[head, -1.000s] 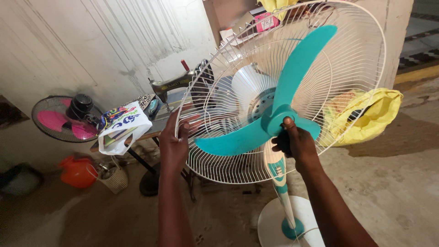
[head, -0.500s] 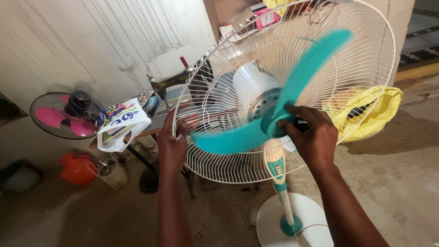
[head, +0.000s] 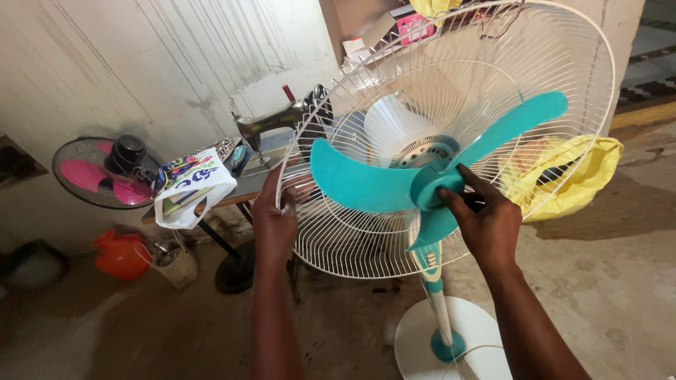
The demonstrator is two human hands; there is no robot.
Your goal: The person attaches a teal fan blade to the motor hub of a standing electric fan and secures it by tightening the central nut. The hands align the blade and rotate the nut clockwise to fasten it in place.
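Here we grip a stand fan with both hands. Our left hand is closed on the left rim of the white wire guard, fingers hooked through the wires. Our right hand is wrapped around the teal hub of the blade, thumb on the hub's front, fingers curled behind it; how tight that hold is we cannot tell. The blade has three teal vanes: one points left, one up and right toward the guard's edge, one down behind our right hand. Behind the hub sits the white motor housing. The fan stands on a teal-and-white pole that drops to a round white base on the bare concrete floor. To the left, a table against the white wall carries a sewing machine, and a white printed bag hangs at its near edge. Farther left is a second fan with pink blades in a dark guard, and below it an orange container beside a small basket. A yellow bag lies on the floor to the right, seen partly through the guard wires.
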